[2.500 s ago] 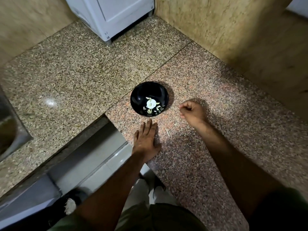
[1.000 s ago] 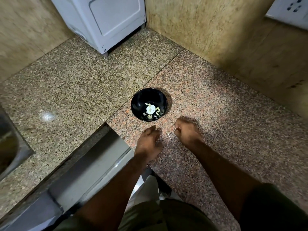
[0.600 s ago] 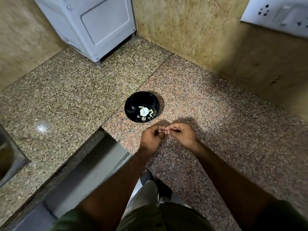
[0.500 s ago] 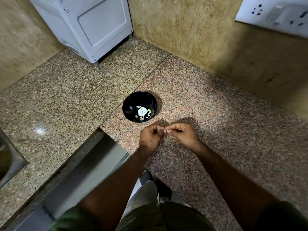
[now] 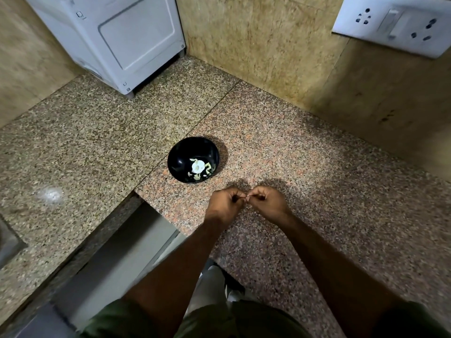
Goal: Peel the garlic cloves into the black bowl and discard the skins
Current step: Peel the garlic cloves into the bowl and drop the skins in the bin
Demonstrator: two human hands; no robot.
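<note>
the head view shows the left hand (image 5: 225, 203) and right hand (image 5: 264, 202) curled knuckle to knuckle over the granite counter (image 5: 317, 167), both pinching a tiny pale garlic piece (image 5: 247, 198) between fingertips, mostly hidden and too small to tell its long axis. the black bowl (image 5: 178, 162) sits upright just beyond the hands, holding a pale clove and scraps. a white appliance (image 5: 117, 42) stands in the far corner and a wall socket plate (image 5: 393, 23) is at upper right, a sink cut off at the left edge.
</note>
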